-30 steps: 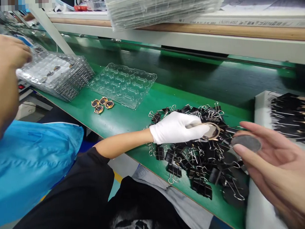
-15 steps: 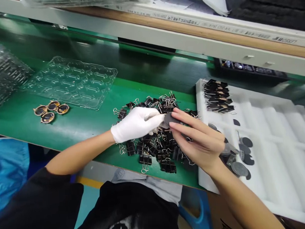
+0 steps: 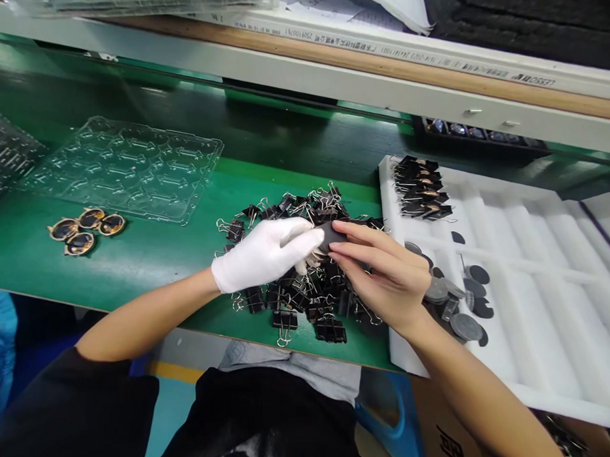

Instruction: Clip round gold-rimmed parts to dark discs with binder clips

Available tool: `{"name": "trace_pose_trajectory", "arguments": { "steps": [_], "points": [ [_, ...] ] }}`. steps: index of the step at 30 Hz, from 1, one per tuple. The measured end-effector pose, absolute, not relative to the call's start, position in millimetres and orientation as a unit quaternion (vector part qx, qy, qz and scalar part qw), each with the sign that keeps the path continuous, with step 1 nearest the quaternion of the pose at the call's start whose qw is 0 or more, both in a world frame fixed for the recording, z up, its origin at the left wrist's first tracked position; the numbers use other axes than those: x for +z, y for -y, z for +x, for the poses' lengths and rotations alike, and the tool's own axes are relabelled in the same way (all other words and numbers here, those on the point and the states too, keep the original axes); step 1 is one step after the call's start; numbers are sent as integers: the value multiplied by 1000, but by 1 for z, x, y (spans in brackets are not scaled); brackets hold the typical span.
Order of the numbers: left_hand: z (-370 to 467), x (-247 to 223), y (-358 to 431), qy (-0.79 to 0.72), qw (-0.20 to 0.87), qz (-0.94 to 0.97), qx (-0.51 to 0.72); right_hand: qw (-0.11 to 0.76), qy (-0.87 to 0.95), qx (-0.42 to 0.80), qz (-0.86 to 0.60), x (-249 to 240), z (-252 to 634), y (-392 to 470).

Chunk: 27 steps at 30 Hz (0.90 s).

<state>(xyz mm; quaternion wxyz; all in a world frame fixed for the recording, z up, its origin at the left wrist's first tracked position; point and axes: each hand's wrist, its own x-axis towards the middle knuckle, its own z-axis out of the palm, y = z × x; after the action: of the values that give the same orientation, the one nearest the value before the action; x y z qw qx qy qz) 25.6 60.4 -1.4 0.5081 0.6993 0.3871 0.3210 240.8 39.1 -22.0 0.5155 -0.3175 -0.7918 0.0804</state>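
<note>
My left hand (image 3: 263,254), in a white glove, and my bare right hand (image 3: 386,272) meet above a heap of black binder clips (image 3: 307,292) on the green table (image 3: 151,260). Between their fingertips both hands pinch a small dark round disc (image 3: 329,237). What lies under the disc is hidden by the fingers. To the right stands a white foam tray (image 3: 527,274) with several loose dark discs (image 3: 462,296) at its near left and a row of clipped parts (image 3: 421,188) at its far left corner.
A clear plastic blister tray (image 3: 127,168) lies at the left, with several gold-rimmed round parts (image 3: 85,229) in front of it. A stack of clear trays (image 3: 2,156) sits at the far left edge. A grey shelf rail (image 3: 330,81) runs across the back.
The view swung right, away from the person in blue. My right hand carried its dark disc over to my gloved left hand; both now hold it above the clips.
</note>
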Motion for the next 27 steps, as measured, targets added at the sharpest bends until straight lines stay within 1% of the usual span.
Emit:
{"name": "trace_pose_trajectory", "arguments": {
  "steps": [3,5,8,10,11,13,15,16,18,22,27],
  "points": [
    [26,0,-59,-391,507,706,304,531,786,61,-311,-23,239,-40],
    [26,-1,-57,-395,507,709,292,564,757,67,-324,-23,236,-40],
    [28,-2,-56,-430,467,718,286,634,669,137,-364,-18,234,-39],
    [28,-3,-55,-465,402,731,295,654,613,220,-384,-14,236,-38],
    [29,-3,-55,-479,367,739,300,646,599,269,-389,-13,237,-38],
    [29,-4,-56,-491,316,750,311,602,594,367,-387,-11,240,-37],
    [28,-6,-56,-488,304,752,321,552,600,429,-388,-11,240,-36],
    [28,-7,-56,-481,305,754,326,537,603,440,-393,-11,240,-35],
    [27,-9,-57,-457,300,767,336,531,612,421,-407,-11,237,-34],
    [27,-11,-56,-402,286,800,343,553,637,345,-411,-12,235,-33],
    [25,-13,-55,-380,295,805,348,525,625,389,-427,-12,236,-32]
  ]
}}
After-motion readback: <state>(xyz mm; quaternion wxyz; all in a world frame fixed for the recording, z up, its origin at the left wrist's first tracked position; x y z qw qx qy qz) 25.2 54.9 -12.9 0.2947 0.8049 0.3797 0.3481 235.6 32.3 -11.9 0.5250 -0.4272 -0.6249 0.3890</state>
